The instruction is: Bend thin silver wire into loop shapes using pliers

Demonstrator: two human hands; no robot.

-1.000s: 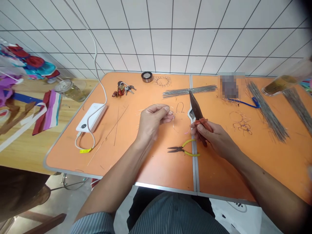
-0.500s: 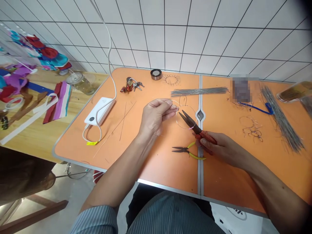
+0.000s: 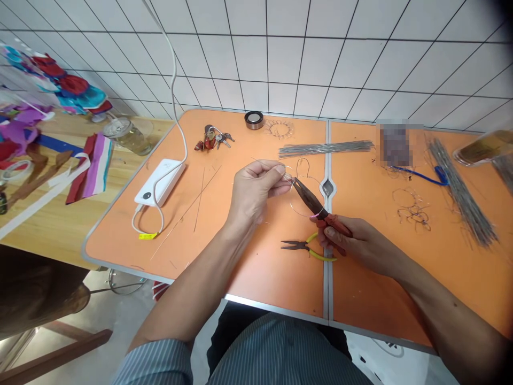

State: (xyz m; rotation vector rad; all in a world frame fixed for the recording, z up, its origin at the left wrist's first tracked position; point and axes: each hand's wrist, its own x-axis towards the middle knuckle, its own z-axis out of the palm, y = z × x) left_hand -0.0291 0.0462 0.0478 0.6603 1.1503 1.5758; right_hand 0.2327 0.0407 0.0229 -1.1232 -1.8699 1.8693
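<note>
Thin wire rings point(image 3: 292, 206) are pinched between the thumb and fingers of my left hand point(image 3: 256, 192), above the middle of the orange table. My right hand point(image 3: 348, 238) grips the red handles of the large pliers point(image 3: 308, 198). Their dark jaws are closed at the wire beside my left fingertips; how they grip it is too small to tell. Pink wrapping shows on the ring near the pliers' pivot. Below them, the yellow-handled pliers point(image 3: 296, 245) lie on the table, partly behind my right fingers.
A wire bundle point(image 3: 324, 148) and a tape roll point(image 3: 254, 120) lie behind my hands. Keys point(image 3: 216, 139) and a white power bank point(image 3: 160, 182) are at the left. Another wire bundle point(image 3: 460, 192) and loose wire loops point(image 3: 414, 214) lie at the right.
The large pliers' jaws have closed and moved slightly up and left to the wire by my left fingertips. My left hand still holds the wire rings.
</note>
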